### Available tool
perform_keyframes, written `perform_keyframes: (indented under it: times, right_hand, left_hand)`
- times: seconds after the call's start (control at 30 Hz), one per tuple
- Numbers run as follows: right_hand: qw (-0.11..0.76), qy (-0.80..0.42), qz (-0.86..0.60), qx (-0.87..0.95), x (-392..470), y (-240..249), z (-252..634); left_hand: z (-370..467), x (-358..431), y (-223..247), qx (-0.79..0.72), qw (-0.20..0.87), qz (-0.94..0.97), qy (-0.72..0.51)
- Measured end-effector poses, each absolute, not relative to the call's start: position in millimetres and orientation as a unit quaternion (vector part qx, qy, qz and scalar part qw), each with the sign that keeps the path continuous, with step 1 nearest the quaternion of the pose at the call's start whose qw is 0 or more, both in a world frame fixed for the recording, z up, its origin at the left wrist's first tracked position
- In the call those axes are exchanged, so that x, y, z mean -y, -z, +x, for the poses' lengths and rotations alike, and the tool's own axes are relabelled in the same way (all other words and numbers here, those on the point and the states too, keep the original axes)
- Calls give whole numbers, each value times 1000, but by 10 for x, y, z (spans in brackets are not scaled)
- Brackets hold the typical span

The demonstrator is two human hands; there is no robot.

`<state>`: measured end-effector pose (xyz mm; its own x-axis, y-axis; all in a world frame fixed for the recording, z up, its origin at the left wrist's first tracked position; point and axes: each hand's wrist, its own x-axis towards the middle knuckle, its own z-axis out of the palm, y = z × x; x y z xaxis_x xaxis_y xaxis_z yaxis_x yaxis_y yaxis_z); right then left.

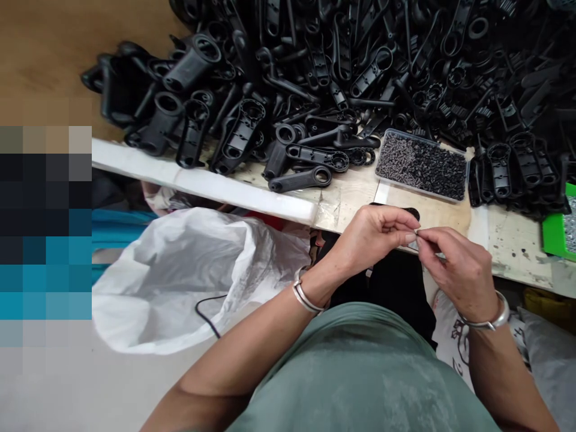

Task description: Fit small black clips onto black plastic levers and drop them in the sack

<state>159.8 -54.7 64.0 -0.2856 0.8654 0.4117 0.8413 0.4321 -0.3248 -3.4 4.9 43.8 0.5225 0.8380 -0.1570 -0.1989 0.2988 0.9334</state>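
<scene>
Lever-shaped parts [267, 129] are heaped along the far side of the workbench [517, 255]. Nearer sits a tray [420, 191] of small pieces [434, 171] — more parts to its right, then a bin [554, 235]. The left hand [378, 237] and right hand [461, 264] meet before it; left, below the near edge, lies a sack [270, 255].

A tiny dark piece [417, 233], its shape too small to tell, sits pinched between fingers [410, 238] right of frame centre.

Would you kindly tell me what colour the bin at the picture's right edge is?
The bin is bright green, as the head view shows.
</scene>
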Motion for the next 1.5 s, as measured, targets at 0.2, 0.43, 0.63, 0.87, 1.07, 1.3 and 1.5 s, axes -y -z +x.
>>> perform_keyframes:
  times: [0.2,0.43,0.63,0.87,1.07,1.3,1.5]
  right_hand:
    - [321,-101,-589,734,604,-519,1685]
    - [325,-78,-625,706,571,-493,1724]
    - [303,-47,-630,714,527,-507,1696]
    - [262,13,-605,752,451,-428,1648]
    - [225,64,-584,777,415,-396,1598]
    - [95,93,-608,782,430,-482,1450]
    - [140,-42,-653,743,377,-619,1455]
  left_hand:
    - [-232,44,-431,-389,496,688,-360]
    - [-331,-164,-210,-385,152,846,-337]
    - [-235,-61,-125,-354,181,825,-401]
    - [-200,44,-67,-357,177,823,-404]
    - [-199,47,-34,-355,153,832,-397]
    - [-192,54,-42,-354,167,831,-395]
    - [-159,51,25,-361,171,821,-408]
